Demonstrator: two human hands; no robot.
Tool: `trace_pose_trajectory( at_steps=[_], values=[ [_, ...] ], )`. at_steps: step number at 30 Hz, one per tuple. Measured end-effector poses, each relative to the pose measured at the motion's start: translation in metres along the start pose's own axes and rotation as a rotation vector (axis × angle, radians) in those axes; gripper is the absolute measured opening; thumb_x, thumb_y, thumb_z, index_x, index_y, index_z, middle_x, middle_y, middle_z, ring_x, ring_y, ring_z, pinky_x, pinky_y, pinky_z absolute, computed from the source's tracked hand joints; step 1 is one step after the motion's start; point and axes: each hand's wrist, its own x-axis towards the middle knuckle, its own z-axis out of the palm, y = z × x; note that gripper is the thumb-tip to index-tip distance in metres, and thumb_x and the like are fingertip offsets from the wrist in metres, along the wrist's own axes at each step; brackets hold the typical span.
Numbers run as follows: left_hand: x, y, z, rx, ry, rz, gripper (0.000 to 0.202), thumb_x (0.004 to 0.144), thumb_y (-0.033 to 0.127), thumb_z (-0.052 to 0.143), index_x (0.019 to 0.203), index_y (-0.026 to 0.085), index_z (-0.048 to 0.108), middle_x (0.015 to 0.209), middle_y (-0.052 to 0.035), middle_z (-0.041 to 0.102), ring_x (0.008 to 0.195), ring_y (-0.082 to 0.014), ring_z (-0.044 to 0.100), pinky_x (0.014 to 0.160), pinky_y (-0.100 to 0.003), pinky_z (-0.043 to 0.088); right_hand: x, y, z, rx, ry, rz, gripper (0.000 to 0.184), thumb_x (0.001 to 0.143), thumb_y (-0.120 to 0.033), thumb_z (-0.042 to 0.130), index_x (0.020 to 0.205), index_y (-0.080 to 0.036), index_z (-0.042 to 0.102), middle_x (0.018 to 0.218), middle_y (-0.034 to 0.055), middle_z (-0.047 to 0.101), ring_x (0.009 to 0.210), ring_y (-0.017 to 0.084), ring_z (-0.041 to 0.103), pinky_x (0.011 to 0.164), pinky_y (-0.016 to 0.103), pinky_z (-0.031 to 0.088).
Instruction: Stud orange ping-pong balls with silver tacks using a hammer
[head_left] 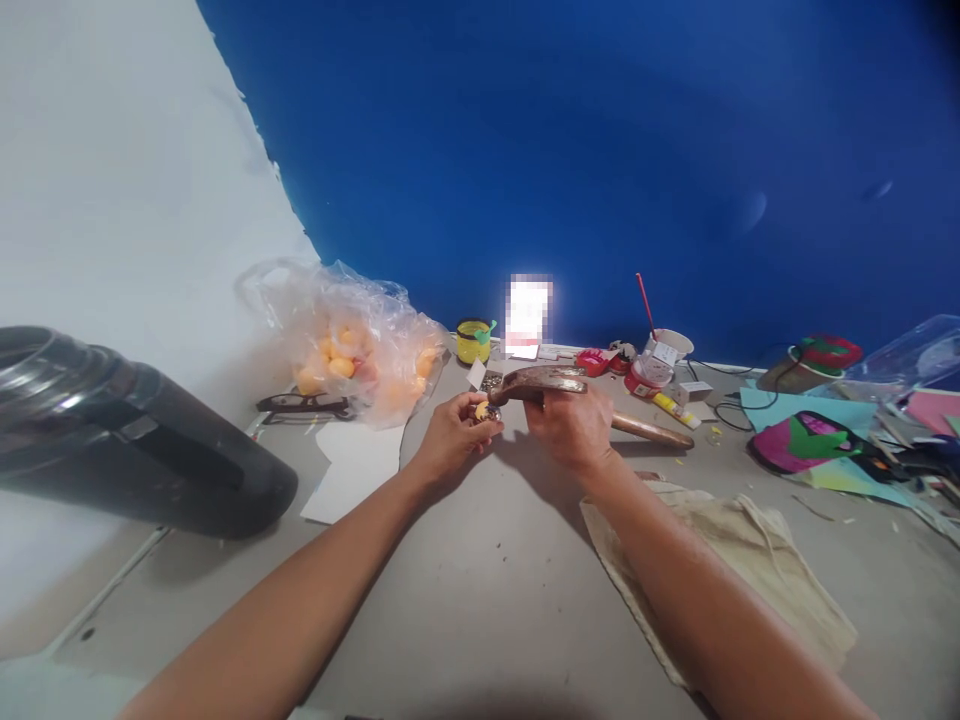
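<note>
My right hand (pixel 574 425) is wrapped round the wooden handle of a claw hammer (pixel 540 380), close to its worn metal head. The handle's free end sticks out to the right. Between its fingertips my left hand (pixel 454 430) pinches a small yellow-orange ball (pixel 482 411) with shiny, metallic-looking bits on its side. The hammer's striking face is right above the ball; whether they touch I cannot tell. Just behind lies a cluster of small shiny pieces (pixel 491 382), partly hidden by the hammer head.
A clear plastic bag (pixel 375 310) of orange balls lies back left, near white paper (pixel 356 470) and a dark flask (pixel 142 430). A yellow cup (pixel 473 342) and a bright screen (pixel 529 312) stand behind. Right are a beige cloth (pixel 735 550), a glue stick (pixel 675 408) and coloured paper (pixel 817 400).
</note>
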Motion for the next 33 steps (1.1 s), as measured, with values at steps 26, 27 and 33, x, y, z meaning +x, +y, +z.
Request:
trace_pose_trajectory(
  at_steps=[26, 27, 33],
  values=[
    [-0.002, -0.009, -0.004, 0.432, -0.096, 0.315, 0.047, 0.071, 0.011, 0.067, 0.116, 0.023, 0.070, 0.124, -0.0100, 0.070, 0.117, -0.0311, 0.063, 0.111, -0.049, 0.045, 0.024, 0.037, 0.016, -0.097, -0.260, 0.216, 0.030, 0.091, -0.032, 0.061, 0.115, -0.021, 0.073, 0.107, 0.0147, 0.078, 0.099, 0.031, 0.075, 0.079, 0.037, 0.052],
    [-0.002, -0.010, -0.004, 0.445, -0.116, 0.316, 0.048, 0.072, 0.012, 0.067, 0.118, 0.022, 0.069, 0.126, -0.0108, 0.068, 0.119, -0.0316, 0.062, 0.111, -0.050, 0.045, 0.024, 0.038, 0.017, -0.098, -0.262, 0.219, 0.030, 0.091, -0.032, 0.060, 0.116, -0.021, 0.073, 0.107, 0.0149, 0.078, 0.099, 0.031, 0.075, 0.079, 0.037, 0.052],
    [-0.004, -0.012, -0.002, 0.447, -0.164, 0.402, 0.067, 0.074, 0.019, 0.076, 0.138, 0.025, 0.061, 0.143, -0.0137, 0.058, 0.138, -0.0351, 0.050, 0.121, -0.053, 0.034, 0.027, 0.044, 0.017, -0.098, -0.288, 0.262, 0.030, 0.091, -0.034, 0.062, 0.117, -0.023, 0.072, 0.109, 0.0142, 0.077, 0.102, 0.029, 0.074, 0.084, 0.038, 0.052]
  ],
)
